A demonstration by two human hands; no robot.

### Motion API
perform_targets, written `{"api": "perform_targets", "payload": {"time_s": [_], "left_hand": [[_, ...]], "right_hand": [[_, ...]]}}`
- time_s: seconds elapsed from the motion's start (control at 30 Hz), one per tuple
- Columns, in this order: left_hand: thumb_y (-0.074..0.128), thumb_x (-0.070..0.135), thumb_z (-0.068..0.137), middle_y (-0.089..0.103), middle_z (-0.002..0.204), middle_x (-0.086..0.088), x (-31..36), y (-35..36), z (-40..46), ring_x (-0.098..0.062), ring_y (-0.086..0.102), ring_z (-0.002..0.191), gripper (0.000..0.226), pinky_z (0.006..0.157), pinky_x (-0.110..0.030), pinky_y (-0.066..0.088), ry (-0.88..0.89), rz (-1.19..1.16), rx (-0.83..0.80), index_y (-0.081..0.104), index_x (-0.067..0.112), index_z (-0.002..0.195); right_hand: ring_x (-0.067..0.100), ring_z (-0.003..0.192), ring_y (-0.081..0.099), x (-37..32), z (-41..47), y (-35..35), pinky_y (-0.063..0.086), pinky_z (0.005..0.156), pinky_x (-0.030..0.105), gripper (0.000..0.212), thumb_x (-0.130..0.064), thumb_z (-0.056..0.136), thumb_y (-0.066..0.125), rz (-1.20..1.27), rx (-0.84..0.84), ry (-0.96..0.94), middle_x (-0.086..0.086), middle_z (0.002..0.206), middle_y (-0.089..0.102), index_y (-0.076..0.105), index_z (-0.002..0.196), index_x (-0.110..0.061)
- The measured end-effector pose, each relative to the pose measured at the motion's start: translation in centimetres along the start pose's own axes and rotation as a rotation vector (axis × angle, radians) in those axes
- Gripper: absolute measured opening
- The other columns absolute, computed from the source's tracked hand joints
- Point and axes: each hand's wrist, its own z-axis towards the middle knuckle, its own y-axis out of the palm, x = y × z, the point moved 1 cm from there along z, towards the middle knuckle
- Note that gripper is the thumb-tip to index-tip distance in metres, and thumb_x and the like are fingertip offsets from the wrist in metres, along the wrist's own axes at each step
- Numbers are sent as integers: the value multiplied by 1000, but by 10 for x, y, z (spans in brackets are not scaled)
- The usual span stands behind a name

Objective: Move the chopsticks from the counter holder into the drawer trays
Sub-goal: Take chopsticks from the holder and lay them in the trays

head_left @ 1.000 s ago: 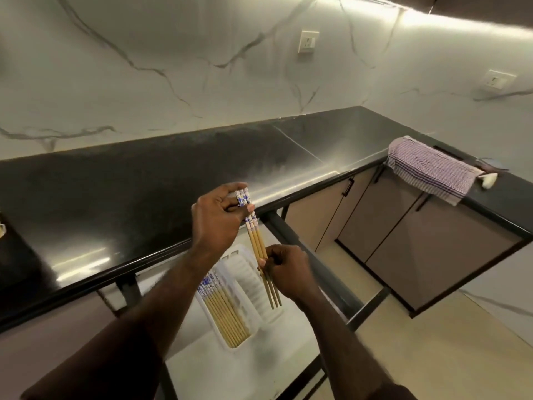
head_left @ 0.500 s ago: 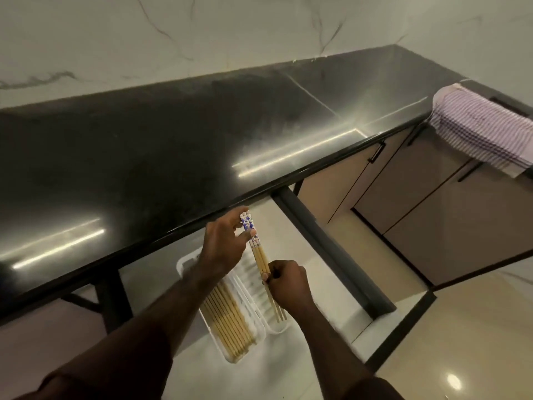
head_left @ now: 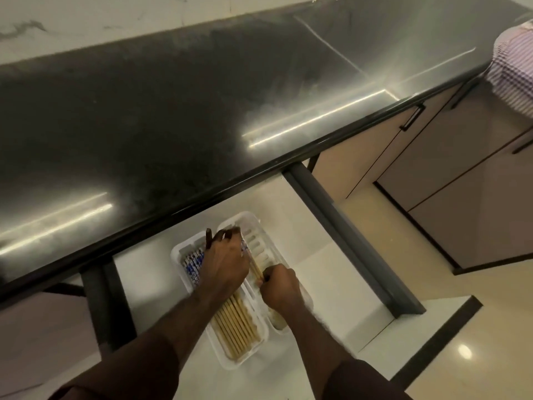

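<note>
Two white trays (head_left: 251, 349) are seen in the open drawer (head_left: 326, 272). A few chopsticks (head_left: 255, 268) are gripped over the right tray by both the left hand (head_left: 225, 262) and right hand (head_left: 279, 287); about ten stored chopsticks (head_left: 236, 324) are partly covered beneath the left hand. The black table (head_left: 173, 111) lies beyond

Worktop (head_left: 173, 116) above the hands: glossy black w/ pale light streaks. Wall beyond it: white marble, grey veins. Trays (head_left: 253, 226) under both hands: white plastic. Chopsticks (head_left: 236, 321) just below left hand (head_left: 223, 262): tan, w/ blue-and-white patterned ends beside its knuckles. Drawer floor (head_left: 317, 269) around right hand (head_left: 281, 290): off-white; frame dark grey. Cloth (head_left: 513, 64) far up-right: pink/white check. Cabinet doors: taupe, black handles. Sleeves: dark brown.
</note>
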Motion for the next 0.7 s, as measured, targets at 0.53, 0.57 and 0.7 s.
{"api": "perform_targets", "payload": {"time_s": [0.53, 0.57, 0.7], "left_hand": [[44, 33, 95, 51, 142, -15, 8, 12, 3, -34, 14, 148, 34, 112, -60, -20, 210, 627, -329, 61, 13, 116], [44, 31, 94, 52, 141, -14, 6, 13, 3, -34, 13, 148, 33, 111, -61, -20, 213, 626, -338, 60, 13, 116], [39, 30, 94, 44, 148, -13, 4, 18, 3, -35, 10, 149, 36, 109, -62, -23, 219, 626, -345, 58, 13, 120]], "right_hand": [[18, 86, 65, 6, 5, 26, 51, 76, 29, 16, -19, 89, 59, 0, 110, -19, 3, 98, 71, 70, 99, -14], [19, 89, 65, 6, 3, 26, 51, 78, 29, 16, -19, 89, 60, -7, 118, -22, 3, 100, 71, 69, 102, -14], [19, 93, 64, 9, 0, 26, 53, 84, 31, 20, -14, 90, 57, -18, 136, -32, 3, 105, 69, 69, 106, -16]]}}
